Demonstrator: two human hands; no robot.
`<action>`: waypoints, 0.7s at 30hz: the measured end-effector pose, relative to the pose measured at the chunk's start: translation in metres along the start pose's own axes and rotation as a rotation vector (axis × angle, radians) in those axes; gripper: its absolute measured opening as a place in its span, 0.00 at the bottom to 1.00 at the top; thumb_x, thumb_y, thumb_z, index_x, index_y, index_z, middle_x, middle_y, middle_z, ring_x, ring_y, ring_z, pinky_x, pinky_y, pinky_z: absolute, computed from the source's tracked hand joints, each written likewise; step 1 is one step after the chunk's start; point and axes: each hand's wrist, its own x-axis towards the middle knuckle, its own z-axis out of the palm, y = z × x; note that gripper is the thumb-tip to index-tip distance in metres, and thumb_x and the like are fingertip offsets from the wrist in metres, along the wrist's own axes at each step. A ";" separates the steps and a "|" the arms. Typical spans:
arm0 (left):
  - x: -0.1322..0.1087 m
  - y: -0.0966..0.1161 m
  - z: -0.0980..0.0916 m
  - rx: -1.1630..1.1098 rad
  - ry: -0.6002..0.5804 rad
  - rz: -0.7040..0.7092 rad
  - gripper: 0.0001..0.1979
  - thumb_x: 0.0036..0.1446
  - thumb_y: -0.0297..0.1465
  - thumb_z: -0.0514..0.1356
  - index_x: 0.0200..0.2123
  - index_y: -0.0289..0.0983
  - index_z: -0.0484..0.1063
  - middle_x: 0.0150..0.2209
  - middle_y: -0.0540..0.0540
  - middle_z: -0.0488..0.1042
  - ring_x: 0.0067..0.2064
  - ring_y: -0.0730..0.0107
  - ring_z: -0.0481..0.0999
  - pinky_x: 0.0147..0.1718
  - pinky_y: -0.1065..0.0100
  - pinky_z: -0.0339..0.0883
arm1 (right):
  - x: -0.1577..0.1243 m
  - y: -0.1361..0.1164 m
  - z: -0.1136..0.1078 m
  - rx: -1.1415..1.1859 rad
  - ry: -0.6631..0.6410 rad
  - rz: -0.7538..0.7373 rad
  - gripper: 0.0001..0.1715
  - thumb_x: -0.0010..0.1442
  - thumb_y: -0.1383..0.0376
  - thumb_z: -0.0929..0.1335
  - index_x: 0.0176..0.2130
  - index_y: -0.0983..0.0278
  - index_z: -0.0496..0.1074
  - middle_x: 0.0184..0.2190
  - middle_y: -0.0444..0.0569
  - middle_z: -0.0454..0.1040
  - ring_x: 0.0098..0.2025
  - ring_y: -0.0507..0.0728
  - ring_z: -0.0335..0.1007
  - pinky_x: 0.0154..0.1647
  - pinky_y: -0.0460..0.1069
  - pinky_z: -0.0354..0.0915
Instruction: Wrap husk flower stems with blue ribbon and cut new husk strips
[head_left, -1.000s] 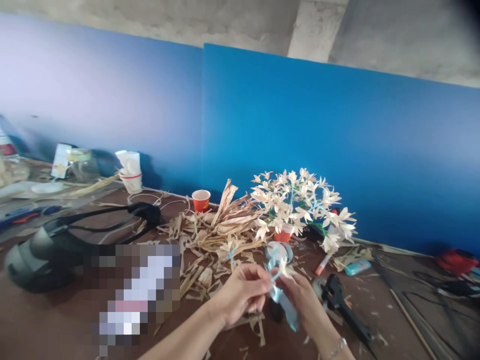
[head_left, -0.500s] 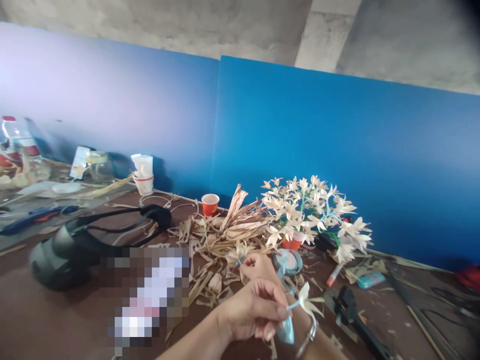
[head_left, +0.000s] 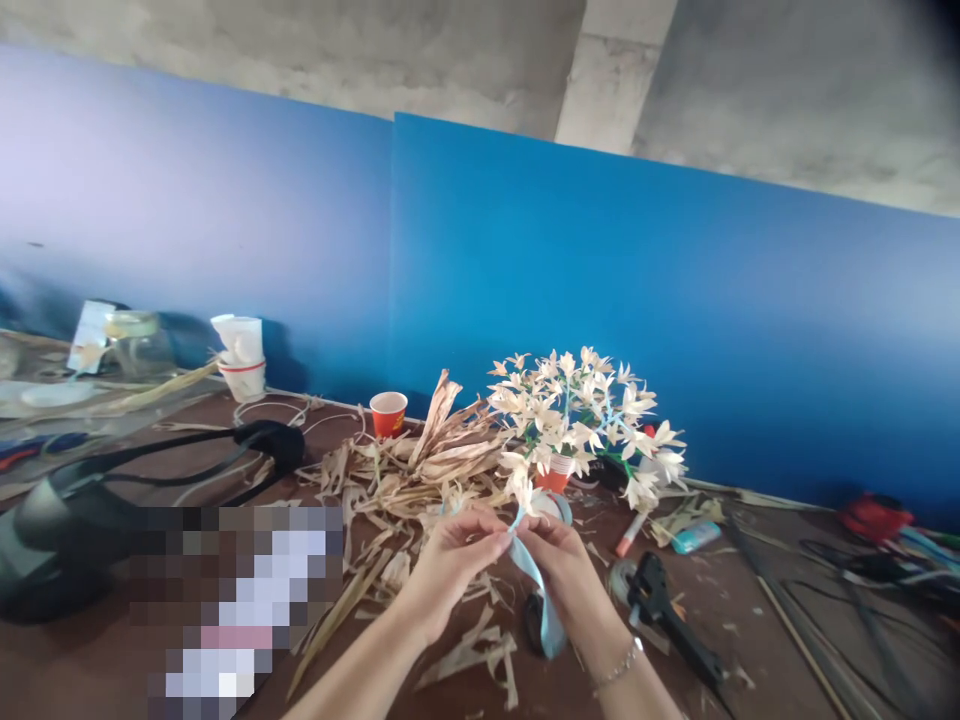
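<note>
Blue wall panels (head_left: 600, 280) back a brown worktable (head_left: 90, 660); black headset (head_left: 67, 520) lies at 9 o'clock of the hands, and the red cup (head_left: 388, 412) at 11 has yellow print too small to read. Husk pile (head_left: 420, 465) crowds 12 o'clock, with bare wood only along the near edge. Left hand (head_left: 450, 560) and right hand (head_left: 564, 560), fingertips pinched nearly closed, together grip a pale-blue ribbon (head_left: 536, 580) at centre; black tool (head_left: 667, 615) at 3 o'clock.

A brown table (head_left: 75, 670) stands against two blue panels: the left panel (head_left: 195, 220) is pale and washed with light, the right panel (head_left: 637, 300) a deeper blue. Above them is a rough concrete ceiling (head_left: 337, 50), crossed by a lighter beam (head_left: 600, 80).
</note>
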 end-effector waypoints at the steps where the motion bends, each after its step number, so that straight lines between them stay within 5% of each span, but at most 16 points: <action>1: 0.000 -0.001 0.001 -0.021 0.001 0.002 0.09 0.38 0.34 0.67 0.22 0.34 0.74 0.29 0.49 0.68 0.29 0.75 0.65 0.28 0.74 0.58 | 0.000 0.001 0.000 0.006 -0.002 -0.005 0.13 0.43 0.59 0.72 0.23 0.65 0.69 0.17 0.40 0.65 0.18 0.47 0.57 0.21 0.43 0.55; 5: 0.000 -0.005 0.001 -0.083 -0.019 0.026 0.07 0.37 0.32 0.67 0.22 0.35 0.75 0.33 0.48 0.69 0.32 0.73 0.67 0.31 0.73 0.60 | -0.002 0.001 -0.002 -0.026 0.003 -0.015 0.12 0.44 0.59 0.72 0.24 0.66 0.70 0.17 0.41 0.67 0.18 0.46 0.57 0.19 0.42 0.54; 10: -0.003 -0.006 0.003 -0.114 -0.003 -0.061 0.07 0.37 0.31 0.68 0.22 0.34 0.75 0.26 0.48 0.72 0.27 0.75 0.68 0.27 0.72 0.61 | -0.007 -0.004 -0.004 0.028 0.069 -0.053 0.11 0.44 0.61 0.73 0.26 0.66 0.72 0.20 0.43 0.71 0.21 0.48 0.63 0.23 0.42 0.59; 21: -0.009 -0.006 0.016 -0.144 0.019 -0.169 0.09 0.38 0.32 0.67 0.21 0.32 0.72 0.19 0.48 0.73 0.23 0.75 0.70 0.21 0.75 0.61 | -0.016 -0.006 -0.009 0.117 -0.013 -0.059 0.07 0.48 0.65 0.71 0.26 0.67 0.71 0.19 0.42 0.70 0.19 0.47 0.63 0.21 0.41 0.57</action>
